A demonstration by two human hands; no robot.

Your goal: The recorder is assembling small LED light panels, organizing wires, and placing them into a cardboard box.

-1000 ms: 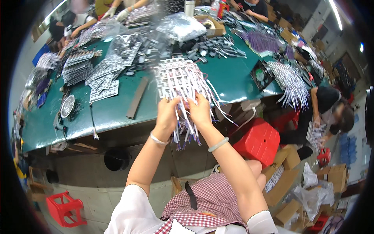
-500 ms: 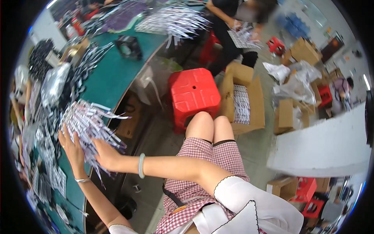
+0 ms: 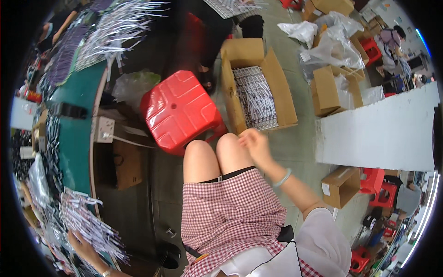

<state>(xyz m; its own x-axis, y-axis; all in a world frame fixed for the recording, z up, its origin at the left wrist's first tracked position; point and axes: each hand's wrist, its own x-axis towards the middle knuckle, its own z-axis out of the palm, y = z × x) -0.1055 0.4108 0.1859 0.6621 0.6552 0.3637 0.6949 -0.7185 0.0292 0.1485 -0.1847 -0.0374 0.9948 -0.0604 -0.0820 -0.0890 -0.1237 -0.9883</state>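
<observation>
A bundle of white and purplish-grey striped strips [image 3: 90, 221] lies at the edge of the green table, its loose ends hanging over the side. My left hand [image 3: 84, 247] rests against its near end, fingers extended and not wrapped round it. My right hand [image 3: 257, 147] hovers above my right knee, close to the near edge of an uncovered cardboard box [image 3: 282, 94]. Its fingers are loosely bent and apart, with nothing visible in them. Inside that box lie similar striped strips [image 3: 256, 97], stacked with their ends toward me.
Left of the box stands a red plastic stool [image 3: 182, 111]. The green table [image 3: 76, 159] carries more strips [image 3: 115, 34] and a dark object [image 3: 68, 111]. A white partition [image 3: 378, 134], plastic-filled cartons [image 3: 337, 90] and another carton [image 3: 342, 187] stand right. Another person sits beyond the stool.
My right hand has left the strips on the table and swung right to the cardboard box. My left hand stays by the bundle. The view has turned rightward.
</observation>
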